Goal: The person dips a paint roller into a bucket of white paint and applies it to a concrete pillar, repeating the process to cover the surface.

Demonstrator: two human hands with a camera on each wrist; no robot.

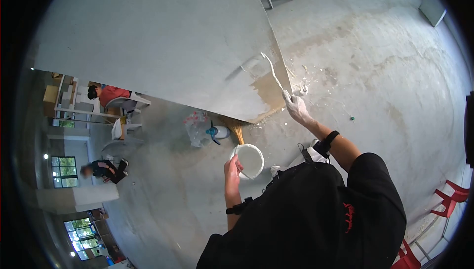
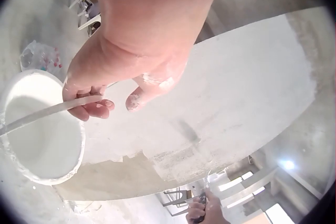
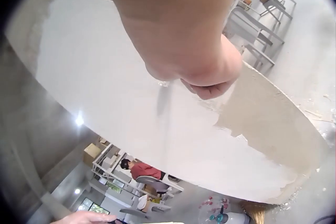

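My left hand (image 1: 232,169) curls its fingers round the pale bail handle (image 2: 50,112) of a white bucket (image 1: 260,160). Thick white paste (image 2: 44,140) lies inside the bucket, with smears along its rim. Ahead, my right hand (image 1: 297,108), spotted with white, grips a trowel (image 1: 274,74) seen nearly edge-on and coated white. The trowel is at a wall (image 1: 173,37) covered mostly in pale white, with a bare beige patch (image 1: 269,91) near its corner. In the right wrist view, the right hand (image 3: 202,74) hides most of the tool.
A broom (image 1: 237,132), a blue-topped spray bottle (image 1: 219,132) and a plastic bag (image 1: 198,133) lie by the wall's corner. White crumbs (image 1: 308,79) litter the floor. Red chairs (image 1: 450,201) stand at right. One person (image 1: 111,95) sits at far left; another (image 1: 106,169) is lower.
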